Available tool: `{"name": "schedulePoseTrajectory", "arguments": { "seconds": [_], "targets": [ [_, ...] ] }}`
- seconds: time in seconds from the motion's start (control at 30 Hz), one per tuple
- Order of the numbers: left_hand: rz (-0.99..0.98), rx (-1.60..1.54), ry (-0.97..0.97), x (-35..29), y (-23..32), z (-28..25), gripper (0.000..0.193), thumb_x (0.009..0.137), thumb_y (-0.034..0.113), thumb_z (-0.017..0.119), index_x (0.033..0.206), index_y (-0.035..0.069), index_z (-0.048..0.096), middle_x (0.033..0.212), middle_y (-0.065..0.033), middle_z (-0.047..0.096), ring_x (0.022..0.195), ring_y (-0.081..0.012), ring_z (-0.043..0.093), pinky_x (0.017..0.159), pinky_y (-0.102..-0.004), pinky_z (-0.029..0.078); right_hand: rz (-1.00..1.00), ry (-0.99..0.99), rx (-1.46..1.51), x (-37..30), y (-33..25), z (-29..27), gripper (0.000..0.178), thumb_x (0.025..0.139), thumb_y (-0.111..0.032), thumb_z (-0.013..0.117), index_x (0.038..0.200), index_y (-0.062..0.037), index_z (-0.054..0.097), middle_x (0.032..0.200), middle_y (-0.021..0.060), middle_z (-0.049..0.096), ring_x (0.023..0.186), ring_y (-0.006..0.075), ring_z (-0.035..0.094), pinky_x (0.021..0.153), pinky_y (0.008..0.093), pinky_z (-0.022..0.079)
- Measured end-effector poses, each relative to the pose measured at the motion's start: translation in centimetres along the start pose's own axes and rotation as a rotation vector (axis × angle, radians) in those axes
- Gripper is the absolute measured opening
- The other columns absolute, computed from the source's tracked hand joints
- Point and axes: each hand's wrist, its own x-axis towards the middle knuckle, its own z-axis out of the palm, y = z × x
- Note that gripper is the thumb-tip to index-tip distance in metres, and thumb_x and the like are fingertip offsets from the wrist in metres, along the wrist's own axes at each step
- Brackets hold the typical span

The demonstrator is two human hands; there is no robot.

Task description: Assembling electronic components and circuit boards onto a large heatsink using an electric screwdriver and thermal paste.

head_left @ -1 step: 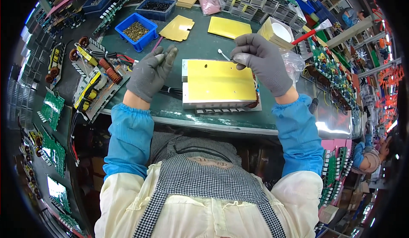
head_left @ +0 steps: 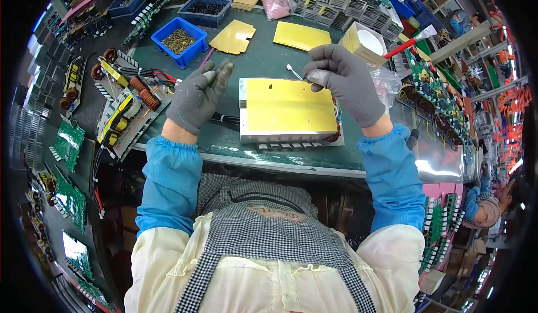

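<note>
A yellow sheet (head_left: pixel 291 105) covers the top of a metal-sided electronic unit (head_left: pixel 269 137) on the bench in front of me. My right hand (head_left: pixel 343 80), in a grey glove, hovers over the unit's far right corner. Its thumb and forefinger pinch together, and whatever is between the tips is too small to name. Up and to the left of the unit is my left hand (head_left: pixel 199 95), also gloved, with fingers loosely bent and apart, holding nothing. A thin white lead with a small connector (head_left: pixel 290 68) sticks out behind the unit, close to my right fingertips.
A blue bin (head_left: pixel 182 56) of small brass-coloured parts stands at the far left, beside yellow sheets (head_left: pixel 233 36). Another yellow stack (head_left: pixel 302 35) lies behind the unit. Coil-bearing circuit assemblies (head_left: pixel 120 97) sit left. A white round roll (head_left: pixel 370 41) and a red-handled brush (head_left: pixel 409 42) are far right.
</note>
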Motion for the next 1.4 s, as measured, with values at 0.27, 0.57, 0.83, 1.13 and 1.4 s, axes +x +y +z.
{"name": "schedulePoseTrajectory", "arguments": {
  "seconds": [0.27, 0.57, 0.83, 1.13, 1.4],
  "targets": [
    [0.004, -0.094, -0.025, 0.8, -0.1, -0.9, 0.04, 0.097, -0.01, 0.036, 0.137, -0.01, 0.03, 0.135, -0.0335, 0.045, 0.125, -0.0416, 0.054, 0.104, -0.0402, 0.055, -0.269, 0.036, -0.655, -0.5, 0.7, -0.3, 0.024, 0.088, -0.004, 0.067, 0.111, -0.0054, 0.062, 0.091, 0.0116, 0.072, 0.089, 0.0208, 0.072, 0.077, 0.032, 0.057],
    [0.093, 0.021, 0.149, 0.4, -0.5, 0.4, 0.056, 0.094, -0.016, 0.032, 0.148, -0.008, 0.018, 0.143, -0.0298, 0.037, 0.133, -0.0438, 0.046, 0.111, -0.0393, 0.049, -0.351, 0.006, -0.944, -0.2, 1.9, 0.1, 0.019, 0.09, -0.013, 0.064, 0.108, -0.01, 0.063, 0.086, 0.0082, 0.072, 0.082, 0.0279, 0.071, 0.074, 0.041, 0.052],
    [-0.043, 0.01, 0.031, 0.9, 0.1, -1.2, 0.038, 0.102, 0.001, 0.045, 0.139, -0.007, 0.039, 0.122, -0.0192, 0.059, 0.112, -0.0263, 0.063, 0.086, -0.0276, 0.06, -0.393, -0.016, -1.043, -0.4, 1.5, 0.6, 0.019, 0.087, -0.009, 0.067, 0.105, -0.0091, 0.062, 0.086, 0.0111, 0.069, 0.081, 0.0316, 0.068, 0.071, 0.0402, 0.053],
    [0.098, 0.322, 0.027, -0.4, -0.4, 1.0, 0.031, 0.101, 0.015, 0.059, 0.13, 0.005, 0.057, 0.107, -0.0043, 0.061, 0.08, -0.0089, 0.053, 0.06, -0.0177, 0.044, -0.401, -0.072, -1.108, -0.4, 1.2, 0.9, 0.015, 0.088, -0.011, 0.06, 0.103, -0.0106, 0.059, 0.083, 0.0131, 0.067, 0.079, 0.0334, 0.067, 0.068, 0.0454, 0.051],
    [-0.08, 0.163, -0.151, -2.0, 0.6, 2.3, 0.035, 0.103, 0.015, 0.054, 0.136, 0.004, 0.051, 0.098, -0.0004, 0.056, 0.071, -0.0047, 0.044, 0.053, -0.0146, 0.037, -0.41, -0.017, -0.775, -0.1, -2.6, 2.3, 0.032, 0.084, -0.007, 0.071, 0.114, -0.0076, 0.061, 0.093, 0.0119, 0.07, 0.086, 0.0302, 0.07, 0.073, 0.0371, 0.055]
  ]
}}
